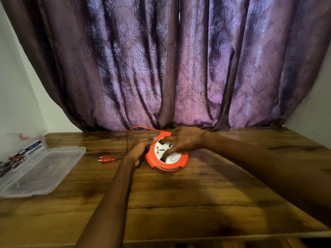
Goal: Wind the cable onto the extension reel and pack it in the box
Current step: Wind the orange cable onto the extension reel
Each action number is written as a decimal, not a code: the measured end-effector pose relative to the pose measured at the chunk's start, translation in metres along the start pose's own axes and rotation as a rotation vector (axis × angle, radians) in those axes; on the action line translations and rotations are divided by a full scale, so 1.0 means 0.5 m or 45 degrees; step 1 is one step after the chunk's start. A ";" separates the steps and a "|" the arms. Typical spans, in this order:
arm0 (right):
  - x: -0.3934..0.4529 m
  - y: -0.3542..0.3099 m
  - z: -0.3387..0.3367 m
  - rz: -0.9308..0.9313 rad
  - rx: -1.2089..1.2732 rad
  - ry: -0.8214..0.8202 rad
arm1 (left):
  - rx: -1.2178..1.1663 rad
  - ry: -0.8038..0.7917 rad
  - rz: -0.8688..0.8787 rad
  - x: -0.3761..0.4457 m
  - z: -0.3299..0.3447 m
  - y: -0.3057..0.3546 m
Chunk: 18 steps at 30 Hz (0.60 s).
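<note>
Reel: round orange plastic extension reel with a white socket face, which I see lying flat on the brown wooden surface, near the far edge in front of the purple patterned curtain.
Left hand: my left hand curls against the reel's left rim; it looks to me like a steadying grip, though I cannot tell exactly how the fingers close round the edge.
Right hand: my right hand lies over the top of the reel, fingers spread and bent down onto the white face, apparently placed to turn it.
Cable: thin orange cable leaves the far side of the reel, arcs to the left and drops down toward the orange two-pin plug, which lies on the surface well apart from the reel, to its left.
Box: clear plastic box with its hinged lid open sits at the left edge of the surface, with a printed card inside the lid; nothing from the reel is in it.
Progress: I judge winding to be under way but unfinished, since a loop of cable and the plug are out.
Left to do: draw in the remaining cable, then carry the reel across to the box and close it.
</note>
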State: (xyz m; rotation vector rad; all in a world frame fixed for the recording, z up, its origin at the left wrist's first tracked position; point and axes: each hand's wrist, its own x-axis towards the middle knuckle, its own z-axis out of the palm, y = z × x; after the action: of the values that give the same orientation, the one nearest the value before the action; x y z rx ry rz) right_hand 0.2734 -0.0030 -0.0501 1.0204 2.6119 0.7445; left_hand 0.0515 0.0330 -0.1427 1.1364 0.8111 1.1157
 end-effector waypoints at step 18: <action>0.032 -0.033 0.033 0.922 0.584 0.616 | -0.078 0.371 0.303 -0.001 0.077 -0.008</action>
State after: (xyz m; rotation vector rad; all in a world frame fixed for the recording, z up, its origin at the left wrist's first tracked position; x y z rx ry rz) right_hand 0.2590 0.0037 -0.0735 2.2389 2.8675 0.5748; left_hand 0.0879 0.0217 -0.1367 1.0513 0.8734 1.5198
